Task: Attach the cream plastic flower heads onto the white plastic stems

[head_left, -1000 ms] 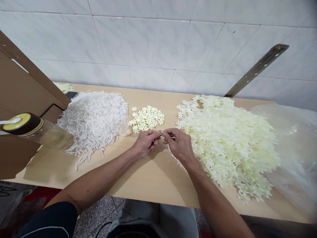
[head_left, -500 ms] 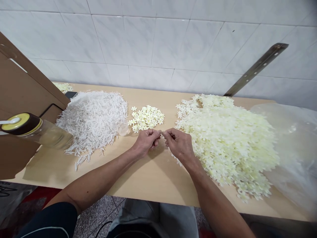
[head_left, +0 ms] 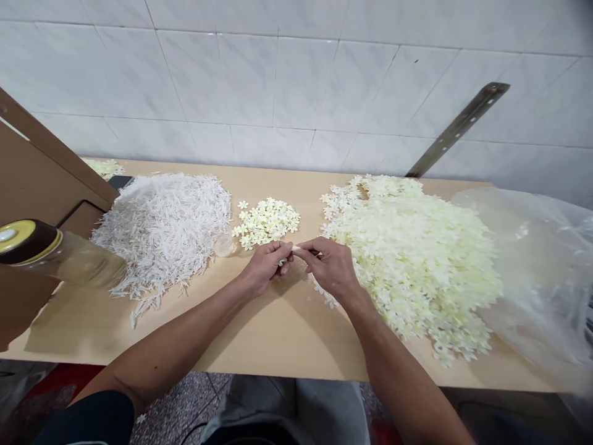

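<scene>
My left hand (head_left: pixel 267 267) and my right hand (head_left: pixel 327 264) meet fingertip to fingertip above the tan table. Both are closed in a pinch. A small pale artificial flower (head_left: pixel 296 248) shows between the fingertips, mostly covered by them. A white bit also peeks out among the curled fingers of my left hand. Just beyond lies a small heap of pale yellow artificial flowers (head_left: pixel 269 221). To the left is a big pile of thin white stamen-like pieces (head_left: pixel 167 222). A large mound of loose pale yellow blossoms (head_left: pixel 417 253) spreads beside my right hand.
A small clear cup (head_left: pixel 223 245) stands against the white pile. On the left, a bottle with a yellow and brown lid (head_left: pixel 30 241) is near a brown cardboard panel (head_left: pixel 41 167). A clear plastic bag (head_left: pixel 532 266) lies right. A metal bracket (head_left: pixel 458 130) leans on the tiled wall.
The view has shifted slightly to the right. My hands stay together in a pinch, and more of the pale flower now shows between the fingertips.
</scene>
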Motion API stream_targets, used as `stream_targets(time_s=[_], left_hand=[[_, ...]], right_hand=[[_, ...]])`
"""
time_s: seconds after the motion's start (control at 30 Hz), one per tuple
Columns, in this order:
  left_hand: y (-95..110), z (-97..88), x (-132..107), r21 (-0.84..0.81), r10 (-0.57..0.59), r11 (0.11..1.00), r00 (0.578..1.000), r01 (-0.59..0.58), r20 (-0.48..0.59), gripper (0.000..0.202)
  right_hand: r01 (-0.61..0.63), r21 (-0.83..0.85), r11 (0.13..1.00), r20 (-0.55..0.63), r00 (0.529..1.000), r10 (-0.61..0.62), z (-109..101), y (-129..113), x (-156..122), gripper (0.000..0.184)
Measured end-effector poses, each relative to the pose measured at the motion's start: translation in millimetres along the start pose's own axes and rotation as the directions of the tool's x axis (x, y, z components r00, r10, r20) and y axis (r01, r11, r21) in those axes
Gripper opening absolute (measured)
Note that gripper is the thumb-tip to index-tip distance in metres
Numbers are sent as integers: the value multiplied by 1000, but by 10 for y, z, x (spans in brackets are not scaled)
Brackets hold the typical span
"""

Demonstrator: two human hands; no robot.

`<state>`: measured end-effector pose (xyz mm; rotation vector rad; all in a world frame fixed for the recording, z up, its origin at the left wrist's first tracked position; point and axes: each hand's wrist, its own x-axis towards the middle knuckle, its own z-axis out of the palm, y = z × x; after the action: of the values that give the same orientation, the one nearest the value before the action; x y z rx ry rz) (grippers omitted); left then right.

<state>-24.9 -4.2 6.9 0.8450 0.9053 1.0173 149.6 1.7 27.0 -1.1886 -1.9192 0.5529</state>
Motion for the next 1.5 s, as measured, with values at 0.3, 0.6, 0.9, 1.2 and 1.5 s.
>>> stream_targets(time_s=[0.3,0.6,0.9,1.2,1.5], left_hand=[[37,25,-45,7,-15,1000,1000,15,8,46],[113,-56,-3,84,18,996,1000,-17,-3,41],[0,-68,12,32,-103,995,977,99,188,44],[12,9,-11,-77,-41,996,995,48,96,43],[15,6,-9,-166,-20,986,997,32,74,44]], right_hand=[[141,-235,962,-63,985,-160,59,-9,-64,23],[38,15,999,148,988,-40,-68,-31,-11,31],[8,118,993,169,985,-28,-159,27,6,25],[94,-185,978,-52,993,-105,-125,-54,-3,20],[96,32,995,-121,989,-91,25,-89,-39,17]])
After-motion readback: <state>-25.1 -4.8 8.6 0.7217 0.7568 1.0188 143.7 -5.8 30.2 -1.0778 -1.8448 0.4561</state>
